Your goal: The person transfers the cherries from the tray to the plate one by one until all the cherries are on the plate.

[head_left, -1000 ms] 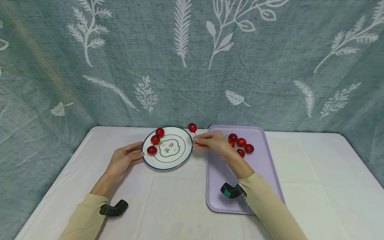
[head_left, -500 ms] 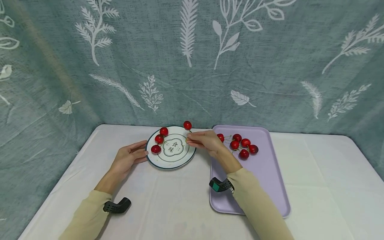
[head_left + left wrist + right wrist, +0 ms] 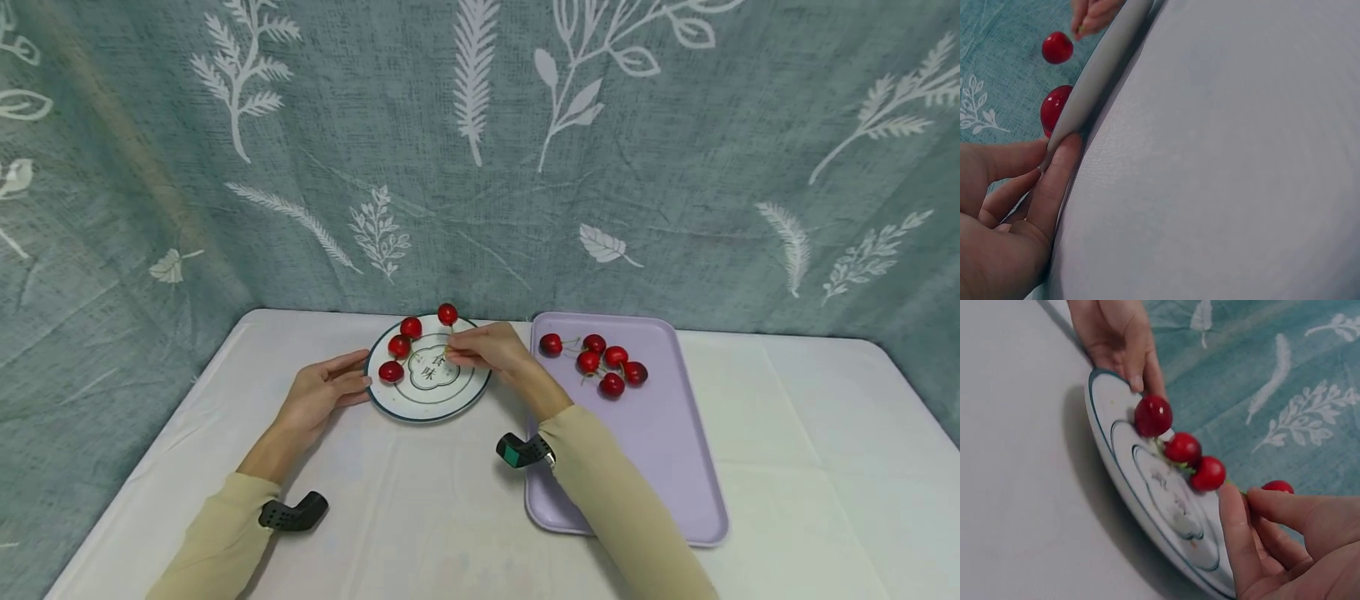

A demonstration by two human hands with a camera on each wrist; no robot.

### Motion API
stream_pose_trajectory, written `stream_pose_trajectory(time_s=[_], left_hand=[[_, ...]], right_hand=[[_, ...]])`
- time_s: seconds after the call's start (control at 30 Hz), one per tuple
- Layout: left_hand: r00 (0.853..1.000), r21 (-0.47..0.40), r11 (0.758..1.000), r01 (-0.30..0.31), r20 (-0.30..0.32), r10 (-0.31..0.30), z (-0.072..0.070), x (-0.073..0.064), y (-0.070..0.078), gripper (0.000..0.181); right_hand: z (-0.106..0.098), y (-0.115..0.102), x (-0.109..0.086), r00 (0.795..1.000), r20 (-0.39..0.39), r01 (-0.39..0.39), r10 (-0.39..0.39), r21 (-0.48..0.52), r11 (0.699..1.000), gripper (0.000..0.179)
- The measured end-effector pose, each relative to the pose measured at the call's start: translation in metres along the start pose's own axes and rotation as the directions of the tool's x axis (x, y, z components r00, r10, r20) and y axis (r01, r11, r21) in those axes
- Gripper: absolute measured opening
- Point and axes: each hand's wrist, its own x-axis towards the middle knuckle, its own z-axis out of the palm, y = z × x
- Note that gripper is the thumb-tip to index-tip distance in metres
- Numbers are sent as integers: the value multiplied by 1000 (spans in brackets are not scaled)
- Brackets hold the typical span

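Note:
My left hand (image 3: pixel 317 398) holds the left rim of a white plate (image 3: pixel 427 407) with a dark blue edge, its thumb and fingers pinching the rim in the left wrist view. Three red cherries lie along the plate's left side: an upper one (image 3: pixel 411 327), a middle one (image 3: pixel 399 347) and a lower one (image 3: pixel 391 372). Over the plate, my right hand (image 3: pixel 497 350) pinches another cherry (image 3: pixel 447 314) by its green stem, between thumb and index finger. That fruit points away from the hand, near the plate's far edge. In the right wrist view, the fingers (image 3: pixel 1279 509) partly cover it.
A lavender tray (image 3: pixel 637 475) stands right of the plate, with several stemmed cherries (image 3: pixel 611 385) in its far half. My right forearm crosses the tray's left edge. A green patterned curtain (image 3: pixel 480 233) hangs right behind the white-covered table (image 3: pixel 420 517).
My right hand has carried the cherry leftward from beside the plate's right rim to over the plate. The left hand keeps its hold on the rim. The head view has shifted slightly.

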Motion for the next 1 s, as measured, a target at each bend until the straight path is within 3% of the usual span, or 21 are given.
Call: stream_pose_trajectory(time_s=[0.23,0.47,0.77,1.0], left_hand=[[1000,-5,1000,9,-17,-9,0,0,0,57],[999,-10,1000,8,-34,-9,3,-1,-1,56],[999,-9,1000,25,-37,-25,7,0,2,56],[998,-4,999,34,-54,-34,8,1,5,56]], right_hand=[[9,0,7,998,-46,42,-46,-96,994,23],[24,2,7,989,-101,77,-107,-266,961,18],[30,7,14,981,-152,61,-121,-351,935,14],[33,6,17,979,-172,42,-108,-347,937,14]])
